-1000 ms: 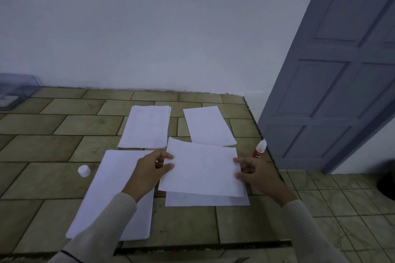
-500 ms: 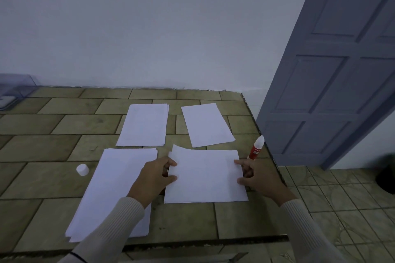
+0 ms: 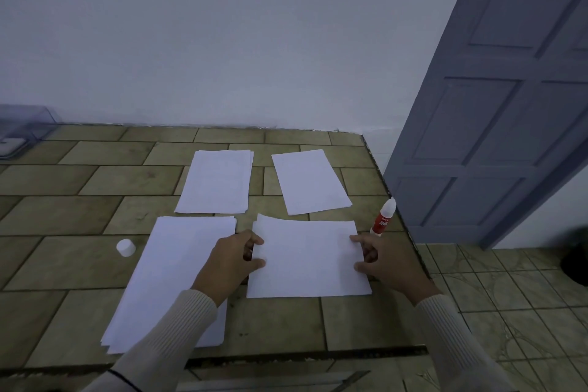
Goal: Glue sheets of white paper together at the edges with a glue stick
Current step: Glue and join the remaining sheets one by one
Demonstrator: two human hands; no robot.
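On the counter (image 3: 79, 210), beside a stack (image 3: 178, 270), the sheets (image 3: 305, 261) are laid flat and pinched at their side edges by the left hand (image 3: 230, 264) and right hand (image 3: 386, 264). The glue stick (image 3: 383, 218) is stood just beyond the right hand.

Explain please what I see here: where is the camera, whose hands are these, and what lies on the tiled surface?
No machine: a person wears one camera on the head, looking down at their own hands. The left hand and right hand each hold a side edge of a white sheet lying on the tiled counter. Three more paper piles lie nearby: one left, two farther back. The glue stick stands upright on the right; a white cap sits far left.
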